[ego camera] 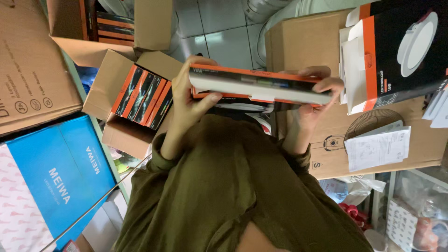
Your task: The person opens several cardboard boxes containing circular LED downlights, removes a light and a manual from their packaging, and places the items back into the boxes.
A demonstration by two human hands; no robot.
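Both my hands hold a flat orange-and-black box (256, 84) edge-on, level in front of me. My left hand (191, 100) grips its left end, with the thumb under the white lower edge. At the right end, my right hand (317, 98) curls its fingers over the top. My olive-green sleeves and garment fill the lower middle of the view. Just left of my left hand stands an open cardboard carton (107, 98) with several similar orange-and-black boxes (142, 95) on edge inside.
A blue box (60, 172) and a large brown carton (32, 60) lie at the left. At the right, black-and-orange downlight boxes (396, 56) rest on a brown carton (420, 144) with a paper sheet (378, 147). White tiled floor (219, 32) shows beyond.
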